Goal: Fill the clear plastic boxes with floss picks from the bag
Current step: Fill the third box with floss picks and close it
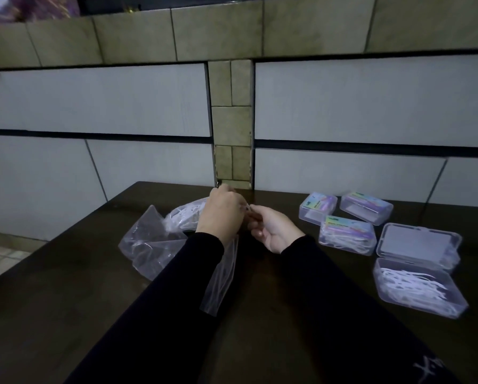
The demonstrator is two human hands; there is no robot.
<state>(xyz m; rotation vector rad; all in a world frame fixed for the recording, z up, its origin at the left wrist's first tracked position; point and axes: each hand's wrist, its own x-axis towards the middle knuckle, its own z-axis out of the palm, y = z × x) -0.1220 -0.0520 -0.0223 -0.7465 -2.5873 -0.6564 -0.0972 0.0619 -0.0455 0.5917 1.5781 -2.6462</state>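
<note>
Crinkled clear plastic: the bag (154, 239), far left on the dark table (66, 314), slumped open with a heap of white floss picks (188, 214) at its far end.

Left hand (222, 214): raised just over the bag's mouth, back toward me, fingers curled inward; what they pinch is hidden, probably a few picks.

Right hand (274, 231): palm up, touching the left at the fingertips, fingers loosely curled round something small and pale that cannot be made out.

Three shut boxes (347, 232), labelled, already stocked.

Open clear box (417, 286), nearest on the right, lid up, part filled with picks.

Step in hand, by my reckoning: gathering picks between both hands. Next: carry them well to the right and drop them into the open box.
</note>
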